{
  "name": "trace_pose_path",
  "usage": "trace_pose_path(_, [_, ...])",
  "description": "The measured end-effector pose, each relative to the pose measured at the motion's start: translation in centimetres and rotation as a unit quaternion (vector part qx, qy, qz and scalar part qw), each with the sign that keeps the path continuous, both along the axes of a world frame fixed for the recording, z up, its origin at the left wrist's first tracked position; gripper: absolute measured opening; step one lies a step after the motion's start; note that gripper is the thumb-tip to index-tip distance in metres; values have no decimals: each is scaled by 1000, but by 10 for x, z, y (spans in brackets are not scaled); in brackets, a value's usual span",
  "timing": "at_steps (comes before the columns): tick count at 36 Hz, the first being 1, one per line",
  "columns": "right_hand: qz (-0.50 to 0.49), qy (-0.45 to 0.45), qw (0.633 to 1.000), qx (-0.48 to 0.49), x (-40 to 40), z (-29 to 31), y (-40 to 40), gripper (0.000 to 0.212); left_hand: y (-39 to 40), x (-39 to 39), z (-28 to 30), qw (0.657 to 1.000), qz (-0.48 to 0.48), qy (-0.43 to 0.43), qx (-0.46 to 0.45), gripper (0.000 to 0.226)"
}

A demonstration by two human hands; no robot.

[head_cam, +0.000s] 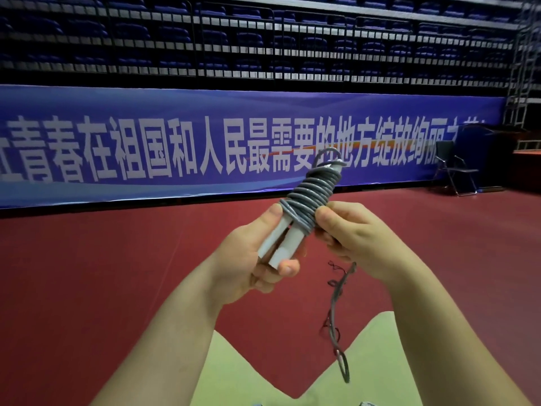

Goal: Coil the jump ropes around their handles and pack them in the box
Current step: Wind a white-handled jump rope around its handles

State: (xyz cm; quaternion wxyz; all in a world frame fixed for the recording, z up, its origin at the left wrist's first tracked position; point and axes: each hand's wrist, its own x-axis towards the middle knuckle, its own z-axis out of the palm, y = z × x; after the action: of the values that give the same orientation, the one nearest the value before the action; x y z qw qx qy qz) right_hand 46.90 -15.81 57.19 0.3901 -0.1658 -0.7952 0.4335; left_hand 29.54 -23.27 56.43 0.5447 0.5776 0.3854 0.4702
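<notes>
The person's pale green lap [295, 361] is filling the bottom centre of the frame, forearms rising from it. Behind, a long blue banner [205, 148] is spanning the frame with large white Chinese characters, partly readable: "青春在祖国和人民最需要的地方绽放". At centre, the left hand [248, 259] is gripping two white handles [281, 241], while the right hand [351, 230] is pinching the grey jump rope [310, 194], mostly coiled; a loose tail [336, 317] is hanging down. No box is showing, so packing looks undone.

Place: you are in an indoor sports arena.
Floor: red court surface [87, 288].
Stands: tiers of folded blue seats [234, 39].
Wall: long blue banner with white characters [175, 148].
</notes>
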Motion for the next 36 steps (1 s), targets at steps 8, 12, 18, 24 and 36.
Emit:
trace_pose_path(8, [-138,-56,987,63,-4,-10,11,49,1,1,-1,977,122,161,63,58])
trace_pose_path(12, [-191,-68,976,84,-3,-14,14,36,3,0,0,961,151,217,74,54])
trace_pose_path(18, [-158,-47,985,51,-7,-19,9,30,7,-15,3,952,178,236,75,61])
trace_pose_path(24, [-134,-22,989,-55,-19,-20,1,46,13,-10,-4,894,266,341,115,57])
trace_pose_path(36, [12,236,968,-90,-26,-22,-8,12,9,-4,-3,959,150,211,115,39])
